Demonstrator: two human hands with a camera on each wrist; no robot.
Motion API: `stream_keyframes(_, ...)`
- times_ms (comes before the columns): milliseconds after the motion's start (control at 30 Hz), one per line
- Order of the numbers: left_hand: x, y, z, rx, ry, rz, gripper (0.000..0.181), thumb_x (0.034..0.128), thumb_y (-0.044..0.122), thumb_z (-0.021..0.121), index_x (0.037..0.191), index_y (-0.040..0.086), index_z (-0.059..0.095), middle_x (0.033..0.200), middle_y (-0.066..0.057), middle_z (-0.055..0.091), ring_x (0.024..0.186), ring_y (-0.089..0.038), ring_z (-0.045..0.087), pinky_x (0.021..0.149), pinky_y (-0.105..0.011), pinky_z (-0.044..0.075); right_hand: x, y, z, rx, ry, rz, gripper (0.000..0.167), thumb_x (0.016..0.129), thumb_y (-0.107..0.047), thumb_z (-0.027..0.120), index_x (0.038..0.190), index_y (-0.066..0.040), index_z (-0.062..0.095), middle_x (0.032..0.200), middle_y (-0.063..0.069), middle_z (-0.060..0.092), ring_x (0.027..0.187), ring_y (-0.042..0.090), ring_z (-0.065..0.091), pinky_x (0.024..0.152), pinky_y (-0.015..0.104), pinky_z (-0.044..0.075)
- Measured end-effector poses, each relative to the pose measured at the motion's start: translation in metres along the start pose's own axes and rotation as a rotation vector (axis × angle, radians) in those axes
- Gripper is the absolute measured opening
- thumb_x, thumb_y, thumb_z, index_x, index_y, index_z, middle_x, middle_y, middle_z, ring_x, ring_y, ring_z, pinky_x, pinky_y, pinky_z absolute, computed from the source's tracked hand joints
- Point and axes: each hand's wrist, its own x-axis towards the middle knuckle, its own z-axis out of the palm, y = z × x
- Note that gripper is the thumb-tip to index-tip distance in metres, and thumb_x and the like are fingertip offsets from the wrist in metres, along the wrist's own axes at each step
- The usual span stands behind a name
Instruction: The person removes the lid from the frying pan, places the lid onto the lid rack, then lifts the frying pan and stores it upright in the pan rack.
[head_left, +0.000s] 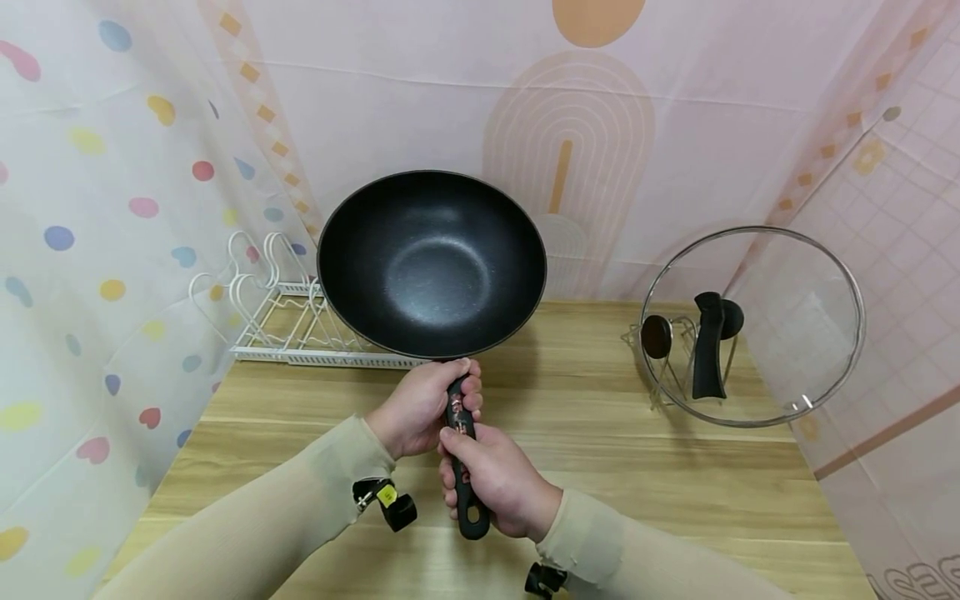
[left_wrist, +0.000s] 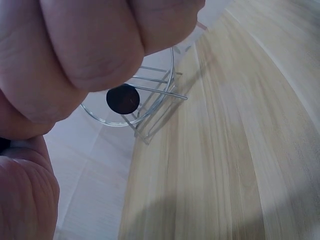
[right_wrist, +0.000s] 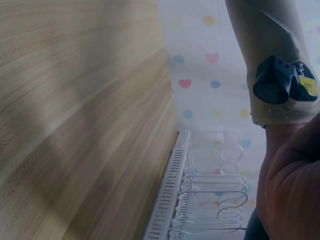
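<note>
A black wok [head_left: 435, 267] is held up over the table, its dark inside facing the head camera. Its black handle [head_left: 471, 508] points down toward the person. Close to the pan, the left hand [head_left: 427, 404] grips the handle with its thumb along the top. Lower down, the right hand [head_left: 502, 479] wraps round the same handle, leaving the end with its hanging hole uncovered. Curled fingers of the left hand [left_wrist: 90, 45] fill the upper left of the left wrist view. The right wrist view shows part of a hand at its right edge, with the handle mostly hidden.
Behind the wok at left stands a white wire dish rack [head_left: 337, 358], partly covered by it. At right, a glass lid [head_left: 795, 333] with a black knob stands upright in a wire stand [head_left: 675, 375]. Patterned curtains [head_left: 135, 208] border the wooden table [head_left: 637, 492].
</note>
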Motion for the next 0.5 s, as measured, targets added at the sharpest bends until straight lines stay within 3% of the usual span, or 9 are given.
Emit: stream_keyframes(500, -0.0062, 0.0015, -0.0053, 0.007, 0.041, 0.01, 0.028, 0.1149, 0.024, 0.029, 0.097, 0.015, 0.048, 0.073, 0.008, 0.047, 0.066, -0.008, 0.048, 0.07, -0.024, 0.048, 0.0008, 0.0006, 0.0011, -0.018, -0.068, -0.023, 0.025, 0.111, -0.027, 0.052, 0.095, -0.007, 0.054, 0.073, 0.001, 0.058, 0.063, 0.012, 0.058, 0.062, 0.029, 0.055)
